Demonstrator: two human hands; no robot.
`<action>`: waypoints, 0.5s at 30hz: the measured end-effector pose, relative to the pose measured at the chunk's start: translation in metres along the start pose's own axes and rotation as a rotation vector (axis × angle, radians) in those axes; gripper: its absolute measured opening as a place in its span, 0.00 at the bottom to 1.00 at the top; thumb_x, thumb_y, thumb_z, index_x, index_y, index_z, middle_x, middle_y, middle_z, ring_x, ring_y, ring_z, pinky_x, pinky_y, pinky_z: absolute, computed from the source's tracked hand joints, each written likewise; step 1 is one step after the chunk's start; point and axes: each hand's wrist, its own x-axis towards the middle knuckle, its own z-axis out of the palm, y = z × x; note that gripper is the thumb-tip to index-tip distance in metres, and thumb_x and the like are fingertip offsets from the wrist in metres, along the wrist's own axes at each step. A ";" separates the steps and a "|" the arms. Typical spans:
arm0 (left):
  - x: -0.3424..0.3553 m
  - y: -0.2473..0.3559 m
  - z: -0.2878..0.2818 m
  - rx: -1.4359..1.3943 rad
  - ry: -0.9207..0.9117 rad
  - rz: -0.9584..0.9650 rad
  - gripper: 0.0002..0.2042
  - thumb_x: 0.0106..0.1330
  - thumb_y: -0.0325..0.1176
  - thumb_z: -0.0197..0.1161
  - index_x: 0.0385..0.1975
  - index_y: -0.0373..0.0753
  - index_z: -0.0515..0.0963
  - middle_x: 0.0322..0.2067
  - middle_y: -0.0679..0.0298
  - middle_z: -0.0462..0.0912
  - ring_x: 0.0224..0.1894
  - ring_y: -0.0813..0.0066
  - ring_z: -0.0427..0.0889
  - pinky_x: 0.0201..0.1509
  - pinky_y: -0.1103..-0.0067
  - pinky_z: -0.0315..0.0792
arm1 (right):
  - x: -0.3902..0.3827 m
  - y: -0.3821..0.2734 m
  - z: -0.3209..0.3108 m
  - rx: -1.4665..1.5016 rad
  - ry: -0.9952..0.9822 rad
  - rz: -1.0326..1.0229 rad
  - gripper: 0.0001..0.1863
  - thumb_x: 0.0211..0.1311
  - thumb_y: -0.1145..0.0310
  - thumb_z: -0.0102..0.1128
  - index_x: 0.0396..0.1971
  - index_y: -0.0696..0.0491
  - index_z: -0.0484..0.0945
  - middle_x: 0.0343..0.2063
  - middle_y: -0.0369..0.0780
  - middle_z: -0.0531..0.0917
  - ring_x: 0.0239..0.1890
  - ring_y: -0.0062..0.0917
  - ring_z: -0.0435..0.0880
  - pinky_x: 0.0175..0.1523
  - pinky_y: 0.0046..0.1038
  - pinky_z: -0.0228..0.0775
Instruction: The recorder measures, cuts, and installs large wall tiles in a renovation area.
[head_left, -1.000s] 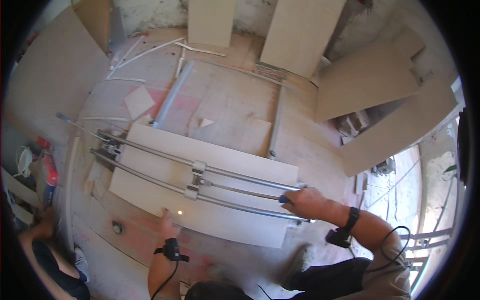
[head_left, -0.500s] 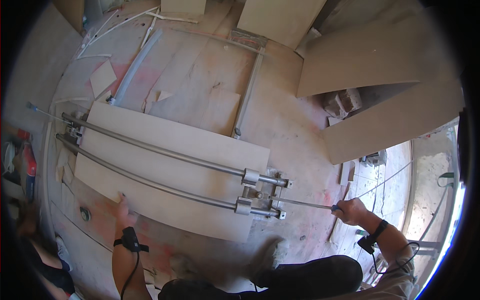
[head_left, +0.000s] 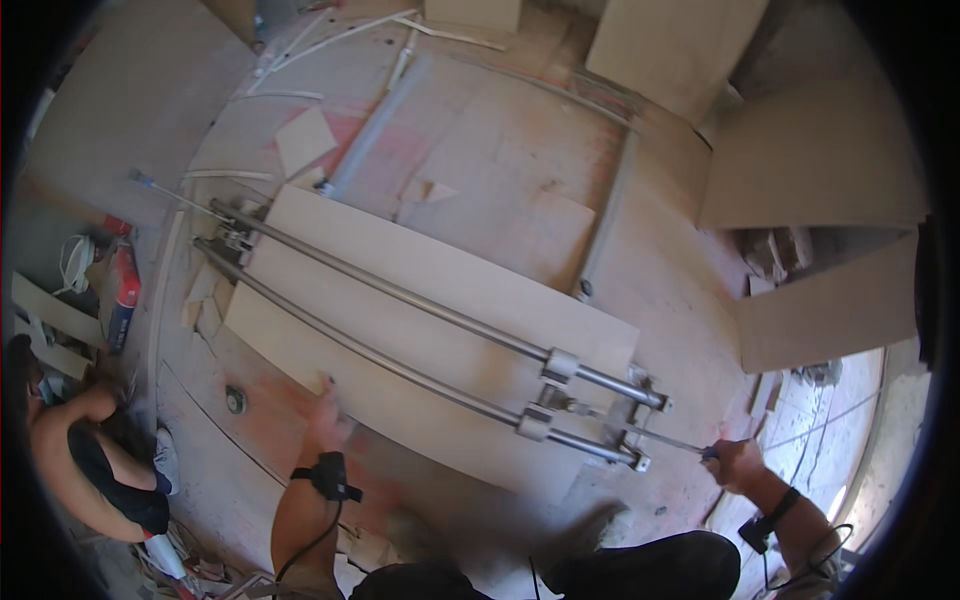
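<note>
A manual tile cutter with two long steel rails [head_left: 400, 291] lies across a large beige tile [head_left: 480, 300] on the floor. Around the rails near their right end sits a sliding carriage [head_left: 545, 395], from which a thin metal rod runs to the right. My right hand [head_left: 738, 466] is closed around the dark handle at the end of that rod. My left hand [head_left: 328, 425] grips the tile's near edge; a small dark spot shows at its fingertips, too blurred to make out.
At left, another person [head_left: 90, 450] crouches beside a red and blue tube [head_left: 124, 295]. A roll of tape [head_left: 236, 400] lies near my left hand. Beyond the tile are metal bars [head_left: 610, 210] and a tile offcut [head_left: 305, 141]. Large boards [head_left: 815, 150] stand at right.
My view has swung left, so the scene sits further right. My right hand and the carriage have moved a little leftward along the rails. The left hand stays at the tile's edge.
</note>
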 end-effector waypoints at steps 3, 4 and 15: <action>0.009 0.017 -0.001 -1.336 0.151 -0.850 0.24 0.74 0.48 0.43 0.62 0.39 0.61 0.57 0.61 0.72 0.58 0.65 0.72 0.64 0.72 0.66 | 0.074 -0.094 -0.040 0.016 0.043 -0.084 0.14 0.57 0.55 0.59 0.25 0.51 0.79 0.20 0.40 0.80 0.23 0.36 0.81 0.26 0.38 0.71; 0.007 0.007 0.005 -1.368 0.146 -0.784 0.23 0.74 0.47 0.44 0.60 0.36 0.62 0.53 0.59 0.74 0.54 0.65 0.75 0.58 0.72 0.70 | 0.104 -0.120 -0.044 -0.065 0.059 -0.330 0.15 0.60 0.55 0.56 0.26 0.52 0.79 0.19 0.40 0.79 0.21 0.38 0.80 0.24 0.39 0.71; 0.006 0.031 -0.009 -0.893 0.149 -1.020 0.28 0.69 0.56 0.49 0.39 0.29 0.74 0.25 0.59 0.75 0.25 0.71 0.75 0.26 0.72 0.70 | 0.380 -0.506 -0.170 0.025 0.194 -0.377 0.19 0.70 0.56 0.41 0.43 0.51 0.80 0.32 0.50 0.81 0.33 0.48 0.82 0.37 0.46 0.74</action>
